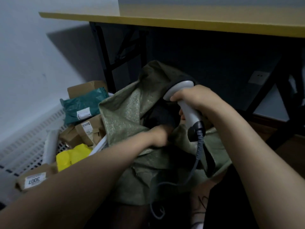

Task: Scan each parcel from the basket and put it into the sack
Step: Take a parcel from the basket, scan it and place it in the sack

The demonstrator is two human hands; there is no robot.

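Observation:
A green woven sack (125, 116) lies open in the middle of the view. My left hand (159, 135) reaches into its mouth, fingers hidden inside next to a dark parcel (162, 115). My right hand (192, 98) grips the handle of a grey barcode scanner (184, 90) just above the sack's opening, its head pointing away and its coiled cable (197, 156) hanging down. At the left stands a white slatted basket (28, 149) holding several parcels: a teal bag (82, 106), brown boxes (89, 128), a yellow bag (72, 156) and a labelled brown parcel (33, 178).
A yellow-edged table (165, 22) on black folding legs (105, 58) stands behind the sack. A white wall runs along the left. A wall socket (259, 77) sits low at the right, above a dark wooden floor.

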